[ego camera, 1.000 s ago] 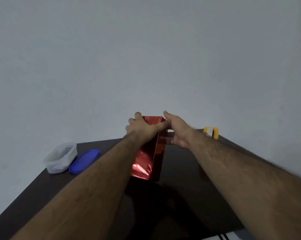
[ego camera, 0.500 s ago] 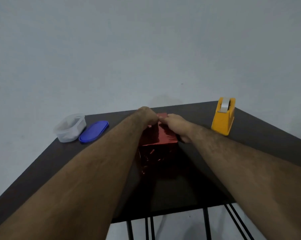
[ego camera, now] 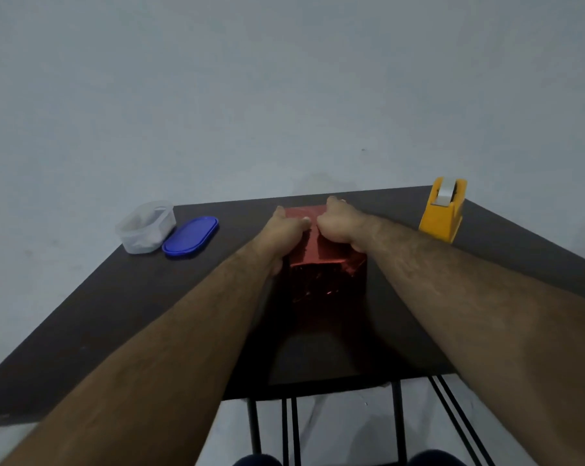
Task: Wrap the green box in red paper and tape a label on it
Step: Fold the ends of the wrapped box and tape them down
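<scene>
The box, covered in shiny red paper (ego camera: 313,253), lies on the dark table (ego camera: 143,297) near its middle. No green shows. My left hand (ego camera: 282,235) lies on the box's top left, thumb on the top face and fingers curled over the left side. My right hand (ego camera: 339,227) rests on the top right with its fingers bent over the far edge. Both hands hold the paper down against the box. A fold seam runs down the top between them. No label is visible.
A yellow tape dispenser (ego camera: 444,210) with white tape stands at the table's far right. At the far left sit a clear plastic container (ego camera: 145,227) and its blue lid (ego camera: 190,235). A wall rises just behind the table.
The wrapped box went from being held upright in the air to lying flat on the table. Both hands came down with it and now press on its top.
</scene>
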Motion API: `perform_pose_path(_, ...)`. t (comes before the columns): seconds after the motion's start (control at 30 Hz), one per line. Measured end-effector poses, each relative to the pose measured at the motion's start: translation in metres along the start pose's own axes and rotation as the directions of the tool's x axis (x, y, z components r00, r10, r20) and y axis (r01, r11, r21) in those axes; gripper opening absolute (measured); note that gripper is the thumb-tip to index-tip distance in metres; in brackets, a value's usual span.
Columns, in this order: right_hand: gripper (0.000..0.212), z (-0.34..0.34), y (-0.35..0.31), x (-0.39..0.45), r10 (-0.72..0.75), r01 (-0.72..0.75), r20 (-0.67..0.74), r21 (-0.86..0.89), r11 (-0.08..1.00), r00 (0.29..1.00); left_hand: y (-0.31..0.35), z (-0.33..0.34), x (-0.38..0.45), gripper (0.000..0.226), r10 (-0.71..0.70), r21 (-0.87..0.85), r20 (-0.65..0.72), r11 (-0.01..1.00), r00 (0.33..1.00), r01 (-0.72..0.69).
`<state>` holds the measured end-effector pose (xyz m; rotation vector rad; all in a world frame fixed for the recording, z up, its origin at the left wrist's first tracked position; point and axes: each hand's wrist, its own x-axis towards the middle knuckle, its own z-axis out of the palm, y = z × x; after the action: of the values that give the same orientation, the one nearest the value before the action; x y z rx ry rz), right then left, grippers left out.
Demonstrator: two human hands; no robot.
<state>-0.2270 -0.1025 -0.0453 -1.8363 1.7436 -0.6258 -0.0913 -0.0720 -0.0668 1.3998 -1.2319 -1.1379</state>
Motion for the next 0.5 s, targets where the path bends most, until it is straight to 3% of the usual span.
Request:
perform_pose_path(0.07, 0.062, 0.001, 0.002, -0.002, -0.069, 0.076, 0.06, -0.133, 0.988, 0.996, 0.001, -0.003, 0.0, 0.053, 0.002, 0.029, -0.001, 1.0, 1.0, -0.002)
perform_pose_path(0.17, 0.061, -0.009, 0.007, 0.003, -0.106, 0.151, 0.165, -0.287, 0.946, 0.981, -0.001, -0.006, 0.004, 0.061, -0.011, 0.059, -0.01, 0.998, 1.0, 0.012)
perform_pose_path(0.23, 0.059, -0.015, 0.01, 0.008, -0.117, 0.165, 0.162, -0.33, 0.929, 0.98, -0.001, -0.007, 0.006, 0.066, -0.022, 0.109, -0.005, 0.994, 1.0, 0.023)
perform_pose_path(0.33, 0.057, -0.023, 0.023, 0.018, -0.167, 0.165, 0.018, -0.28, 0.946, 0.986, 0.002, -0.011, 0.013, 0.066, 0.041, 0.323, -0.003, 0.946, 0.999, -0.038)
perform_pose_path(0.43, 0.059, -0.022, 0.03, 0.026, -0.267, 0.272, 0.052, -0.218, 0.937, 0.962, 0.012, -0.016, 0.017, 0.075, 0.175, 0.524, 0.06, 0.833, 0.983, -0.18)
perform_pose_path(0.5, 0.06, -0.017, 0.031, 0.032, -0.244, 0.255, 0.088, -0.147, 0.956, 0.966, 0.019, -0.018, 0.021, 0.072, 0.204, 0.572, 0.131, 0.783, 0.97, -0.242)
